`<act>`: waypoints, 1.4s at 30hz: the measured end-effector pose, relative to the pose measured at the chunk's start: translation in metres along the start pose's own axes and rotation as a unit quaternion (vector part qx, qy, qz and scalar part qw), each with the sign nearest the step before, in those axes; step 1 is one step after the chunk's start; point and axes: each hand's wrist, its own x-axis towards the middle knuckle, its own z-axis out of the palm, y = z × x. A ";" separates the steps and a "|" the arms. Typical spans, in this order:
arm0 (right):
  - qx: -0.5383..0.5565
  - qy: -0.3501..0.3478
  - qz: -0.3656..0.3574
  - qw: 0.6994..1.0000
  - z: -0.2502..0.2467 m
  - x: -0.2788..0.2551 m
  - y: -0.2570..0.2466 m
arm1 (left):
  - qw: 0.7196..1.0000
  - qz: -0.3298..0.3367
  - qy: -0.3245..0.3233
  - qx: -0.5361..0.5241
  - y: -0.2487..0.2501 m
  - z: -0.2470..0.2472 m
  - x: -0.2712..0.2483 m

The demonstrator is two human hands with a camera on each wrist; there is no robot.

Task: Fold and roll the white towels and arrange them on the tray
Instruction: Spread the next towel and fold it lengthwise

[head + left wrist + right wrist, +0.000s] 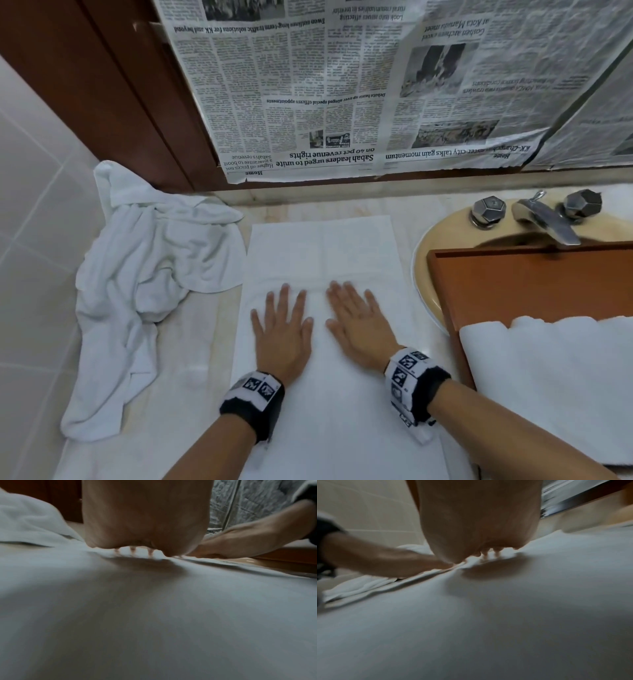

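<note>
Looking down at a pale bathroom counter [202, 346], we begin at the far left, where a crumpled white towel [144, 274] lies heaped against the tiled wall. Just to its right, a long white towel [322, 246] is spread flat on the counter, running away from us in a neat strip.

Our left hand [282, 329] rests palm down on this flat towel, fingers straight and slightly spread, gripping nothing. Just beside it, our right hand [359, 325] lies flat on the same towel, fingers straight and fanned, also gripping nothing. Each wrist wears a black band with printed square markers. The wrist views are blurred but show the palms low over the white cloth, fingertips touching it.

Further right, a brown wooden tray [513, 284] sits over a beige sink [424, 260]. Rolled white towels [548, 373] fill the tray's near part. Behind the tray stands a metal tap [544, 219] with two faceted knobs. Newspaper [342, 85] covers the wall above the counter.
</note>
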 end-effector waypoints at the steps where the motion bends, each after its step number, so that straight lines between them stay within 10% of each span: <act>1: -0.008 -0.001 -0.015 1.000 0.003 0.008 -0.007 | 1.000 0.017 -0.005 0.004 0.007 0.000 0.009; 13: -0.016 0.023 0.133 0.991 -0.039 0.055 0.074 | 0.997 -0.052 -0.033 0.051 -0.035 -0.032 0.070; 21: -0.022 -0.002 0.012 1.000 -0.038 0.103 0.029 | 0.997 0.052 -0.028 0.039 0.009 -0.029 0.125; 33: 0.018 0.026 0.235 0.971 -0.070 0.102 0.101 | 0.998 -0.052 -0.013 0.045 -0.029 -0.055 0.168; 38: 0.146 0.184 0.265 0.935 -0.079 0.048 0.068 | 0.994 0.091 0.061 -0.006 0.031 -0.070 0.169; 42: 0.144 0.222 0.317 0.911 -0.052 -0.007 0.035 | 0.987 0.133 -0.024 -0.090 0.103 -0.057 0.177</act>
